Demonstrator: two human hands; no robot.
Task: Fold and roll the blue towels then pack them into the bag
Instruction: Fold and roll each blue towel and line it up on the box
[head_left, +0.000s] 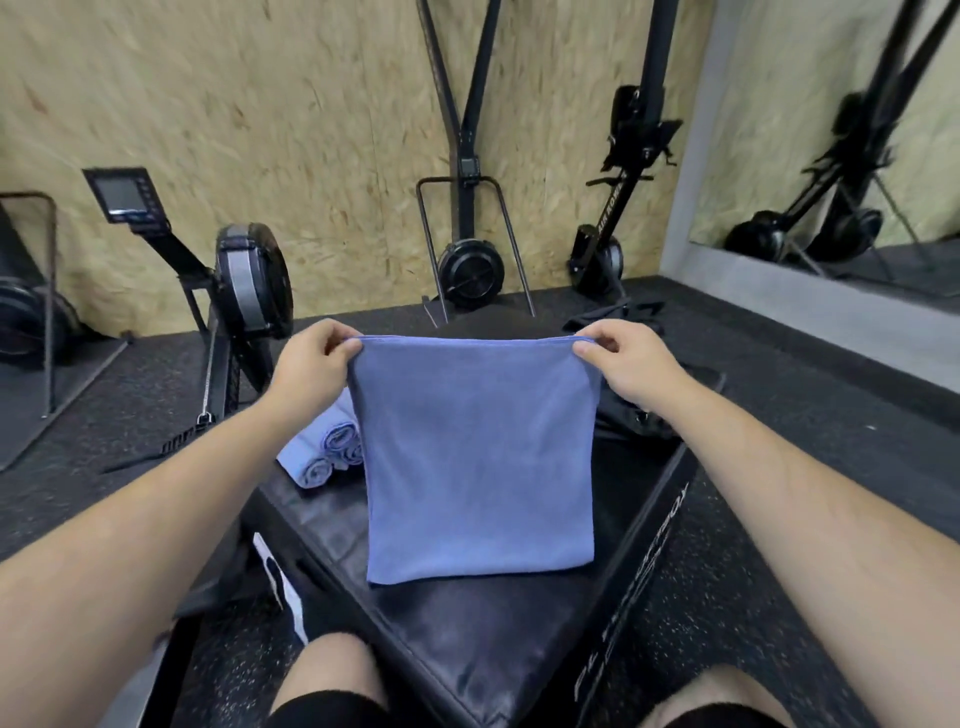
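From the head view, I had a blue towel (478, 467) hanging between my two hands, already doubled over, its folded top edge stretched straight from one hand to the other. My left hand (311, 364) pinched the top left corner between thumb and fingers, and my right hand (621, 361) pinched the top right corner the same way; both were closed on the cloth, neither slack. The towel's bottom edge hung down toward me and looked to be just reaching the top of the black padded box (457, 639) below my hands, though I could not tell whether it was touching.

Below and just to the outside of my left hand, a small pile of rolled towels (327, 449) lay on the far corner of the box, partly hidden behind the hanging towel. I counted about three or four rolls; the rest was covered. Beyond and under my right hand sat a black bag (631, 415), mostly hidden by my wrist and the towel, so I could not tell whether it was open or held anything.

I judged the task partway done: several towels rolled, this one folded but not yet rolled, and the packing into the bag apparently still left to do.
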